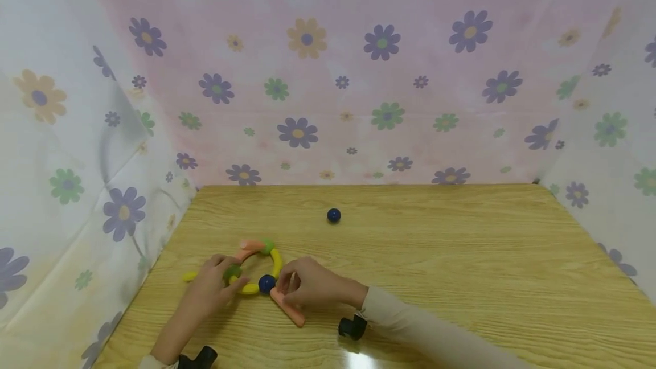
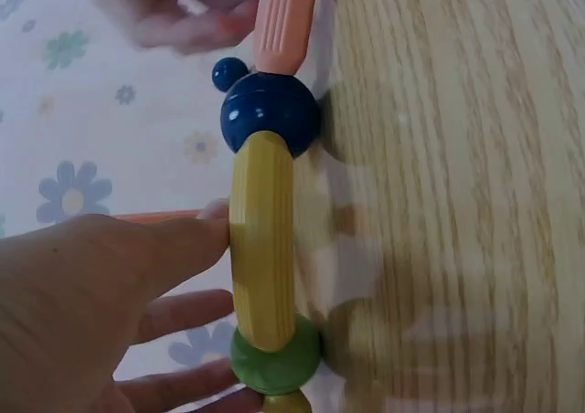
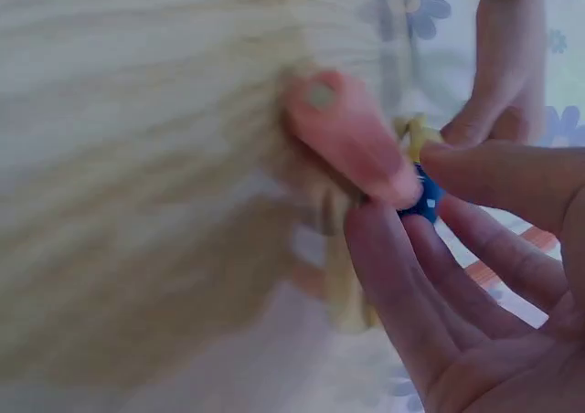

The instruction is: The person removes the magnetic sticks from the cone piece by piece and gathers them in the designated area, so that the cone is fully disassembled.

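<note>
A ring of curved rods and balls lies on the table, with yellow rods [image 1: 277,263], orange-pink rods [image 1: 247,253] and green balls [image 1: 269,247]. My left hand [image 1: 209,283] is over its left side. The left thumb touches a curved yellow rod [image 2: 263,239], while the fingers reach around a green ball [image 2: 276,356]. A dark blue ball [image 1: 266,284] joins that rod to a straight orange-pink rod [image 1: 288,307], which points toward me. My right hand [image 1: 312,282] is beside this joint, thumb and fingers apart around the rod's end [image 3: 352,139], fingertips close to it.
Another dark blue ball [image 1: 333,215] sits farther back on the wooden table [image 1: 435,244]. A yellow rod [image 1: 190,277] sticks out left of my left hand. Flower-patterned cloth [image 1: 348,90] hangs behind the table and along both sides.
</note>
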Tool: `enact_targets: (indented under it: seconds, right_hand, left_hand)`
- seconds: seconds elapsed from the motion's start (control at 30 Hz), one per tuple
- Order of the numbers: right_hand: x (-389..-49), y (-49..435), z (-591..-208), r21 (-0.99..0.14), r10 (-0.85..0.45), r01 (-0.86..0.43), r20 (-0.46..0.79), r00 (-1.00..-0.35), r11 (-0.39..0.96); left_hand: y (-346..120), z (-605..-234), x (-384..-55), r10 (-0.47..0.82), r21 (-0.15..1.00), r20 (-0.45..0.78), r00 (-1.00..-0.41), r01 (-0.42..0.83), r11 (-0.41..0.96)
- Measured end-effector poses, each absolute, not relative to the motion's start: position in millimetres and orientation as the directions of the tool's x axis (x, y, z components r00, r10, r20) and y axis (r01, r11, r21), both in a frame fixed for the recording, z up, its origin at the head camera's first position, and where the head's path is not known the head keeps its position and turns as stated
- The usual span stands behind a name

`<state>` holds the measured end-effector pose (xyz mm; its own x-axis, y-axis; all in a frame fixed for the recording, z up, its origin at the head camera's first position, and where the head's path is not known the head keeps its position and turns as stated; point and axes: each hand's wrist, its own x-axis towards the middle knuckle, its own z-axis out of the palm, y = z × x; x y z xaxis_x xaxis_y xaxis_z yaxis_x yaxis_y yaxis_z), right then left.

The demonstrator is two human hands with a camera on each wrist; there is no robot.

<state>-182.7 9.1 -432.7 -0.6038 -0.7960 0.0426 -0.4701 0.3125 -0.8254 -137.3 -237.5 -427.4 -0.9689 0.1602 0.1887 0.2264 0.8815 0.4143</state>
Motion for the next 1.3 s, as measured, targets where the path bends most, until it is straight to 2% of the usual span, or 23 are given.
enact_targets:
  seconds: [0.2, 0.33, 0.43, 0.63, 0.8, 1.03, 1.3]
  right_hand:
    - [-198.4, -12.2, -413.1, -0.720, -0.705, -0.594, 0.209, -0.678, 0.358]
    - [-210.1, -29.6, -403.0, -0.639, -0.689, -0.668, 0.285, -0.666, 0.382]
    - [-217.0, -39.8, -399.7, -0.609, -0.705, -0.697, 0.297, -0.644, 0.379]
    - [-227.1, -46.7, -396.7, -0.679, -0.717, -0.663, 0.288, -0.635, 0.315]
    - [-233.8, -44.1, -398.1, -0.713, -0.699, -0.634, 0.289, -0.654, 0.299]
    - [-238.2, -32.8, -396.8, -0.752, -0.657, -0.584, 0.276, -0.701, 0.306]
    - [-244.5, -18.6, -396.5, -0.774, -0.630, -0.555, 0.274, -0.727, 0.304]
  left_hand:
    - [-237.7, -436.0, -143.1, 0.221, 0.460, 0.248, -0.943, 0.315, 0.830]
    - [-243.2, -440.6, -147.2, 0.277, 0.487, 0.277, -0.920, 0.383, 0.785]
    - [-246.3, -442.8, -149.6, 0.306, 0.507, 0.261, -0.915, 0.400, 0.763]
    - [-249.6, -440.7, -156.0, 0.366, 0.481, 0.247, -0.897, 0.442, 0.757]
    - [-246.9, -434.1, -158.3, 0.374, 0.453, 0.212, -0.903, 0.430, 0.781]
    - [-224.7, -429.6, -158.1, 0.369, 0.475, 0.182, -0.911, 0.410, 0.778]
    - [-204.9, -435.9, -160.3, 0.402, 0.335, 0.266, -0.876, 0.475, 0.814]
